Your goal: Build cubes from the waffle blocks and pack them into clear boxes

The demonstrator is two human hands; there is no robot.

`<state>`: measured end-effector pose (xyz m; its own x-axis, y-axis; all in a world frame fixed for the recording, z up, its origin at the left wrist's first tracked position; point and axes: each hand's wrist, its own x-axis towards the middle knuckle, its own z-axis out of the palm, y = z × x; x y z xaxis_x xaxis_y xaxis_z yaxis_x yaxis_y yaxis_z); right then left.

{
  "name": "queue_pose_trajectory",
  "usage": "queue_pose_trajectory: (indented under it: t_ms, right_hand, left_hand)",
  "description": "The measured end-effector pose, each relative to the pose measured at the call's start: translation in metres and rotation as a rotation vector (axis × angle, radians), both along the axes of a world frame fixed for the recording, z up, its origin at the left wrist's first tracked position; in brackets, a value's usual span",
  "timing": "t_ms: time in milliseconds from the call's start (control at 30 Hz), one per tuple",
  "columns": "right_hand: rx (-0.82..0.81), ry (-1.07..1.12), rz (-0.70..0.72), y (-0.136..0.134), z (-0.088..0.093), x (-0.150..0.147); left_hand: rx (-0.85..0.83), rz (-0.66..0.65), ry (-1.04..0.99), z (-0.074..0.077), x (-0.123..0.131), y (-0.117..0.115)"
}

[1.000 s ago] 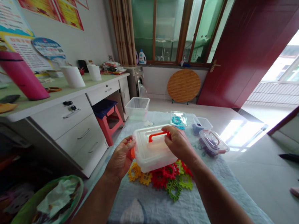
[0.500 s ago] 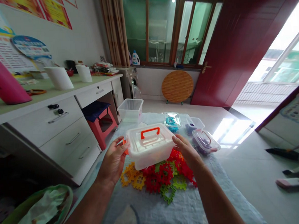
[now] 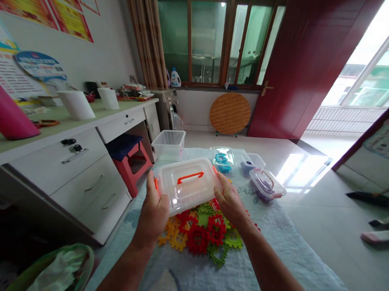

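Between my two hands is a clear plastic storage box [image 3: 170,177] with its lid on and an orange carry handle on top. My left hand [image 3: 155,210] grips its left side by an orange latch. On the opposite side my right hand [image 3: 228,198] is closed on the edge, thumb on the lid, near the other orange latch. The box is tilted, its lid facing me. Under it lies a pile of interlocking plastic building pieces [image 3: 197,240] in red, yellow and green, partly hidden by the box and my right hand.
The pieces lie on a blue cloth [image 3: 269,263]. Beyond them stand an open clear bin [image 3: 169,146], a box of blue pieces [image 3: 223,160], a box with few purple pieces [image 3: 252,163] and a lidded purple one [image 3: 266,185]. A red stool [image 3: 130,166] is left; a waste basket [image 3: 86,266] nearer.
The storage box has tipped so its lid now faces me, and it has shifted slightly left. My hands have moved from its lower sides up to the lid's edges.
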<state>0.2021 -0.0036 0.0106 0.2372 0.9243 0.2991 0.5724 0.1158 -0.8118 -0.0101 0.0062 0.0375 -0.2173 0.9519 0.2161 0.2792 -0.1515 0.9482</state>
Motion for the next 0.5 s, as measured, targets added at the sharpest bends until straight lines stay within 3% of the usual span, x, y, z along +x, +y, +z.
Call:
queue_pose_trajectory:
  t_ms: [100,233,400,500]
  right_hand:
    - [0.009,-0.013,-0.023,0.002,-0.003,-0.003]
    - [0.061,0.042,-0.004,0.003,-0.001,-0.003]
    - [0.060,0.325,-0.018,0.010,-0.002,-0.003]
    - [0.028,0.443,-0.006,0.017,-0.003,-0.003]
  left_hand:
    - [-0.061,0.002,0.065,0.008,0.003,-0.001]
    - [-0.004,0.017,-0.039,0.015,0.004,0.003]
    - [0.044,-0.009,-0.155,0.016,-0.001,0.007]
    - [0.016,-0.010,-0.118,0.014,-0.003,0.007]
